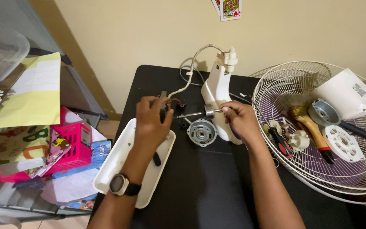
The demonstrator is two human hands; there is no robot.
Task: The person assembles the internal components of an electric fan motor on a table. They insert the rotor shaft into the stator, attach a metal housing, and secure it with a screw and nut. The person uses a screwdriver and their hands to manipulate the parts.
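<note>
My left hand (151,121) grips a small dark motor part (164,104) with red and white wires, held above the black table (200,186). My right hand (240,121) pinches the end of a thin metal shaft (198,113) that carries a small metal rotor piece and points toward my left hand. A round silver motor end cap (201,132) lies on the table between the hands. Behind it stands a white fan neck (217,91) with a white cable (191,70) running from its top. A dark watch sits on my left wrist.
A white oblong tray (117,159) lies under my left forearm. On the right, a white wire fan guard (318,127) holds a white motor cover (347,94), screwdrivers, a brush and round plastic parts. A pink basket (73,146) and papers lie to the left, beside the table.
</note>
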